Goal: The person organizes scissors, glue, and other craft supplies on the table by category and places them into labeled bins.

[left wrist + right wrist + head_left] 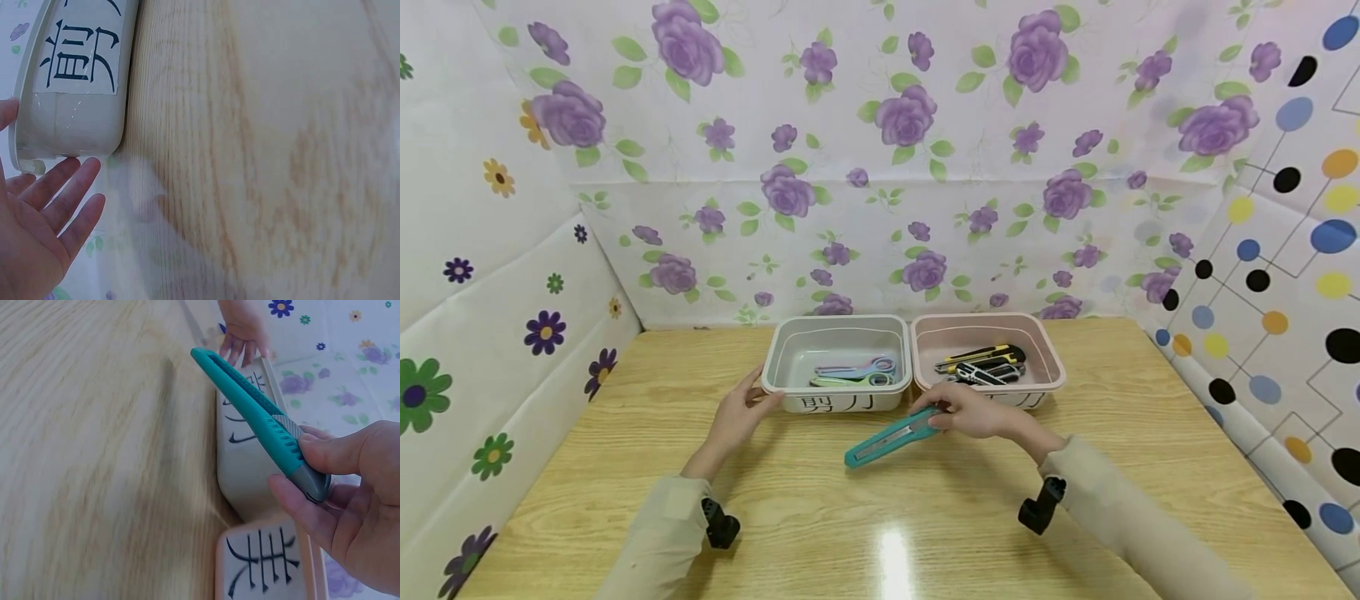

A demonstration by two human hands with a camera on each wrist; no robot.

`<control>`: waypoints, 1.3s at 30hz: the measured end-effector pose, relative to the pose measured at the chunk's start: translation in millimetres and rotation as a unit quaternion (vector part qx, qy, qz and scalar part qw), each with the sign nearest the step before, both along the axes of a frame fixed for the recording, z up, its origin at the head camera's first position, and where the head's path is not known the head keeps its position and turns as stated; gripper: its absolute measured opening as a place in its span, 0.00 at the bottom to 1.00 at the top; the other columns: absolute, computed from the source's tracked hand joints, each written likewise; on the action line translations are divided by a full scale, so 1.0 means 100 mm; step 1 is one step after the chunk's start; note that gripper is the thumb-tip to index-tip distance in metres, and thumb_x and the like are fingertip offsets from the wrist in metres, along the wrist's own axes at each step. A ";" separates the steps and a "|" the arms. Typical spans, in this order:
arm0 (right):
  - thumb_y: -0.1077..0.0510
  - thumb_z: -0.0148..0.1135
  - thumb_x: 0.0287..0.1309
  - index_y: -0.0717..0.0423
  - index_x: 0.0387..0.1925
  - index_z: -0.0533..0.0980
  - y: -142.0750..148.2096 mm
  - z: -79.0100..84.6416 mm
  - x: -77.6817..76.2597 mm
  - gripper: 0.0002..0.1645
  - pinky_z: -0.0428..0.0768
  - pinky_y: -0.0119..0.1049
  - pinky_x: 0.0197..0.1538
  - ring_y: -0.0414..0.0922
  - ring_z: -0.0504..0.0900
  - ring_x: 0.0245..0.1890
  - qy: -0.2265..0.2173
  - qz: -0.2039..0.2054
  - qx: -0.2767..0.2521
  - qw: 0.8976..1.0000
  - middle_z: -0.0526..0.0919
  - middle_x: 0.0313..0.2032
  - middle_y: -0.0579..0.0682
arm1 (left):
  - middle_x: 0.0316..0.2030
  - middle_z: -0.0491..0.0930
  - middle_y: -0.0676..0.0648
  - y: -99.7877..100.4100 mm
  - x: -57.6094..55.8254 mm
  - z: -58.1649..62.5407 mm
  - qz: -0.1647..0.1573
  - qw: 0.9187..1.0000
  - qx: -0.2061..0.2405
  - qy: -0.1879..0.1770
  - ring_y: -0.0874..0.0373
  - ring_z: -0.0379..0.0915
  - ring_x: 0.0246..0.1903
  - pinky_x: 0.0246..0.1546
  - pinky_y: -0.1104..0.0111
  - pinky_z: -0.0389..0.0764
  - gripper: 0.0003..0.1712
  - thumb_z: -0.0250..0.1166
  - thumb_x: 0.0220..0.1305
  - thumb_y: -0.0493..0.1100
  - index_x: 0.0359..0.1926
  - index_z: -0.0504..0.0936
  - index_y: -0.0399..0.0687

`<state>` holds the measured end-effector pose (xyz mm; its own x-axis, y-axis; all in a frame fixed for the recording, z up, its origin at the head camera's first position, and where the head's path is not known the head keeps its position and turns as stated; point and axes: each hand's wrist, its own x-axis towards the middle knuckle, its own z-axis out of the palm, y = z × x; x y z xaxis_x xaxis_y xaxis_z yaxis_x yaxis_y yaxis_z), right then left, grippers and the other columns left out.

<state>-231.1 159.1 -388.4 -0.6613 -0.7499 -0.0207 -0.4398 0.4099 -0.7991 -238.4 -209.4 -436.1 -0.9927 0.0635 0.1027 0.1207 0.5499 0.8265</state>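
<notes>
In my right hand (970, 411) I hold a teal utility knife (891, 437), thumb on its grey slider (287, 425). The knife is tilted above the table, its front end toward the left. My left hand (739, 418) is at the left front corner of a grey-white basket (842, 321), its fingers fairly straight and spread along the corner, the thumb by the front rim. Inside that basket lie scissors (853, 372) with pastel handles. A pink basket (988, 321) beside it holds several utility knives (985, 364), yellow-black and black-white. My right hand partly hides its front label.
Both baskets stand side by side on a wood-grain table (820, 533), near a flowered back wall covering (850, 250). White labels with black characters, such as the grey-white basket's label (81, 56), are on the fronts. Patterned side coverings (1270, 350) flank the table.
</notes>
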 end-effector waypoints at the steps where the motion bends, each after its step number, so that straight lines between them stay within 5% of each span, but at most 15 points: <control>1: 0.66 0.51 0.62 0.60 0.49 0.75 0.03 0.02 0.00 0.15 0.78 0.39 0.33 0.42 0.72 0.30 0.007 0.000 0.001 1.000 0.73 0.40 0.54 | 0.53 0.72 0.34 0.00 0.00 0.00 0.000 1.000 0.001 -0.003 0.42 0.72 0.51 0.46 0.53 0.75 0.39 0.58 0.62 0.54 0.69 0.53 0.47; 26: 0.66 0.54 0.60 0.59 0.49 0.75 0.48 0.38 -0.03 0.15 0.75 0.34 0.29 0.42 0.71 0.26 0.087 -0.063 0.048 0.993 0.76 0.41 0.53 | 0.53 0.72 0.34 0.00 0.01 -0.01 0.002 1.000 0.004 -0.018 0.42 0.71 0.50 0.47 0.53 0.75 0.39 0.57 0.63 0.54 0.70 0.52 0.48; 39: 0.69 0.51 0.60 0.66 0.50 0.73 0.77 0.53 -0.17 0.16 0.79 0.40 0.32 0.47 0.73 0.29 0.051 -0.082 0.002 0.995 0.75 0.37 0.58 | 0.54 0.72 0.34 0.01 0.01 -0.01 -0.003 1.000 0.007 -0.009 0.42 0.71 0.51 0.46 0.54 0.75 0.40 0.57 0.63 0.53 0.69 0.52 0.46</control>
<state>-247.7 236.4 -335.8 -0.7737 -0.6316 0.0487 -0.4446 0.4866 -0.7520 -237.4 -208.8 -437.0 -0.9940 0.0687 0.0850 0.1086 0.5373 0.8364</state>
